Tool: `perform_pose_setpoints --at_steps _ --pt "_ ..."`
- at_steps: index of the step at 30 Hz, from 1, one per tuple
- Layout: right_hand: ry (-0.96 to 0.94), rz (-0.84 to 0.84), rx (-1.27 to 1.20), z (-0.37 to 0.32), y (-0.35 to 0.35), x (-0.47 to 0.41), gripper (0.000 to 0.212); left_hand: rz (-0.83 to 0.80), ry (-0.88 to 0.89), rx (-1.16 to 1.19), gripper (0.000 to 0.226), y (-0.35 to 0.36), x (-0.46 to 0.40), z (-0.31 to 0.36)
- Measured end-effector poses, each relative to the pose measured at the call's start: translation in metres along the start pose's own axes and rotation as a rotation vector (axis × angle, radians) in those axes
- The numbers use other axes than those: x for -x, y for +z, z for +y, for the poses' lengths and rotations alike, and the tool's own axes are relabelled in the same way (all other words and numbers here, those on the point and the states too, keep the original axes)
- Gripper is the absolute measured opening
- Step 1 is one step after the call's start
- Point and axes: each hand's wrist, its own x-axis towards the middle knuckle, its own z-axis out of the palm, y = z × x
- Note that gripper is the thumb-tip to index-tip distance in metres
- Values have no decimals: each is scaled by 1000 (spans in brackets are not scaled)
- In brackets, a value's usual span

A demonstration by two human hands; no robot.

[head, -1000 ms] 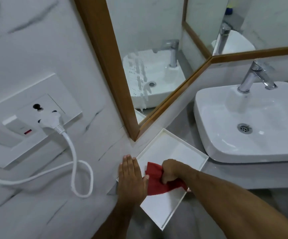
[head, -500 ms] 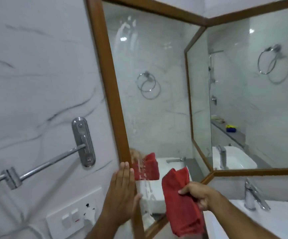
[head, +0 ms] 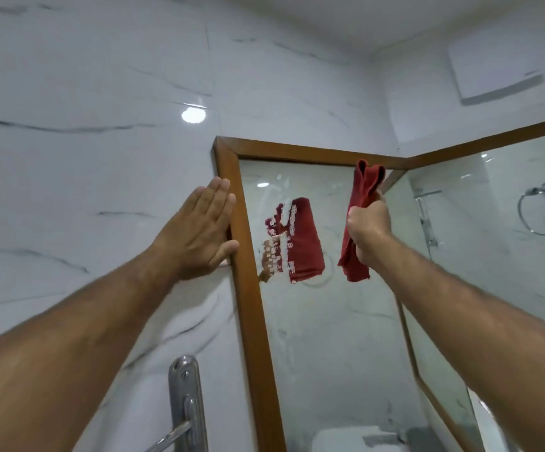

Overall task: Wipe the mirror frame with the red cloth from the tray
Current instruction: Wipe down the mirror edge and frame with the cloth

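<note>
The right hand (head: 367,223) is fisted around the red cloth (head: 360,220), its folded top raised to the mirror frame (head: 248,256) near the far top corner, possibly touching. The left hand (head: 199,230) lies flat and open against the frame's left edge. The cloth is fetched; wiping seems barely begun. The wooden frame looks brown and glossy.

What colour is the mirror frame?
Brown, a warm wood tone; the mirror frame shows best in the head view.
</note>
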Motion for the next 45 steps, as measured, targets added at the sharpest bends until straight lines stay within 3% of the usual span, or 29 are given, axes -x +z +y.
perform_pose_setpoints --at_steps 2,5,7,10,15,23,29,32,35,39,45 --pt "-86 -7 61 7 17 -17 51 -4 20 3 86 4 -10 -7" --pt "-193 -92 230 26 43 -27 18 8 51 9 88 12 -19 -12" --pt "-310 -163 308 41 63 -32 31 -4 68 19 90 13 -21 -15" --pt "-563 -130 452 42 90 -42 54 25 76 7 91 16 -27 -19" --pt "-866 -265 416 43 102 -37 51 44 103 0 93 15 -32 -20" --pt "-1040 -545 437 78 73 20 48 69 73 0 89 12 -24 -10" --pt "-997 -851 528 149 -4 92 57 25 86 73 85 19 12 24" --pt "-1006 -969 612 149 -24 88 58 -7 97 84 84 22 28 38" --pt "-992 -975 631 135 -18 84 62 4 124 121 85 27 39 48" --pt "-956 -848 560 127 5 85 69 61 177 136 94 35 48 54" --pt "-1028 -674 438 173 6 111 63 122 164 185 104 49 56 73"
